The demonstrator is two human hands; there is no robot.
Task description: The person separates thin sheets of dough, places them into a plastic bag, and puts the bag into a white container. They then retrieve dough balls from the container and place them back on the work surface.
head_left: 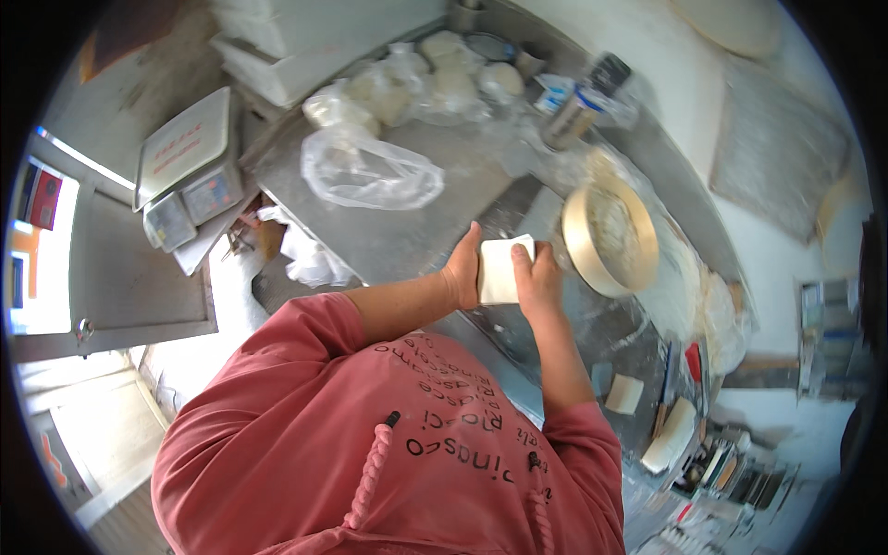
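Between my two hands is a thick stack of pale, square dough wrappers (pixel 499 274), held just over the near edge of the work table. My left hand (pixel 462 267) presses along the stack's left side with its thumb pointing up; its other fingers are mostly hidden. My right hand (pixel 540 277) grips the right side, thumb lying on the top sheet. A round wooden sieve (pixel 577 242) with white flour in it stands close to the right of my right hand. Nearer to me on the right, a small pale square piece (pixel 625 394) lies on the table.
Crumpled clear plastic bags (pixel 370 171) and filled bags (pixel 453 69) lie on the metal table (pixel 305 217). A dark-capped bottle (pixel 572 118) stands at the back right. Lidded plastic boxes (pixel 190 153) sit at left. A knife-like tool (pixel 664 393) and a pale block (pixel 670 436) are at right.
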